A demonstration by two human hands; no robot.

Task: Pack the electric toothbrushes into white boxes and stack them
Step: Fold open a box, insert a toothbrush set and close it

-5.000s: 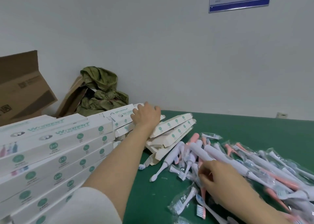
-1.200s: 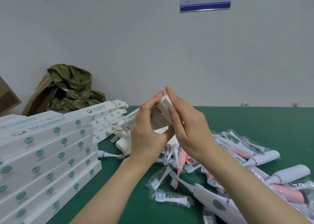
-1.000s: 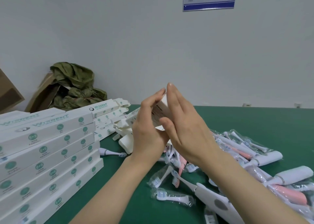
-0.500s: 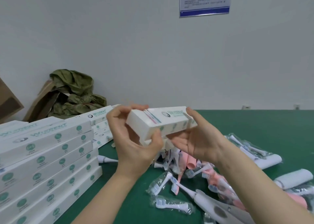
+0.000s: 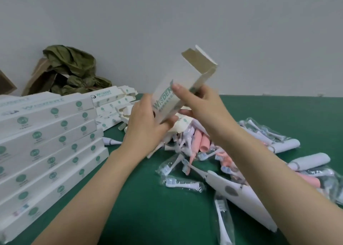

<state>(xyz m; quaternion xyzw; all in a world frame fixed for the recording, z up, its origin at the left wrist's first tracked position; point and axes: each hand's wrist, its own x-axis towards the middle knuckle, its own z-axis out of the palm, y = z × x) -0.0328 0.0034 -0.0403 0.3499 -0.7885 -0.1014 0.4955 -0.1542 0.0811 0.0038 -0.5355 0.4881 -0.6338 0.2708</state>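
Change: The white box [image 5: 176, 77] is no longer lying level between the hands as it was half a second ago; it is now tilting steeply, with its open end pointing up and to the right. The blue-edged wall notice from that earlier view is no longer showing.
Left hand: The left hand [image 5: 146, 122] is gripping the box's lower end, fingers curling round it.
Right hand: The right hand [image 5: 202, 107] is pinching the box's middle, with the thumb lying on the printed face and the fingers going behind.
Box position: It is being held in the air above the far end of the toothbrush pile [image 5: 196, 142].
Box look: Green "WISDENT" lettering is running along its white face; the top flaps are standing open, showing a tan cardboard inside.
Packed stack: Closed boxes [image 5: 52, 133] are sitting in tiers at the left, running out of the picture.
Unfilled boxes: A loose heap [image 5: 111, 100] is lying behind that stack.
Toothbrushes: Pink and white handles and bagged brush heads [image 5: 181, 184] are lying scattered to the right.
Edges: The green table [image 5: 141, 207] is meeting the grey wall at its far edge.
Open room: Bare green is showing between stack and pile, under the forearms, and at the far right.
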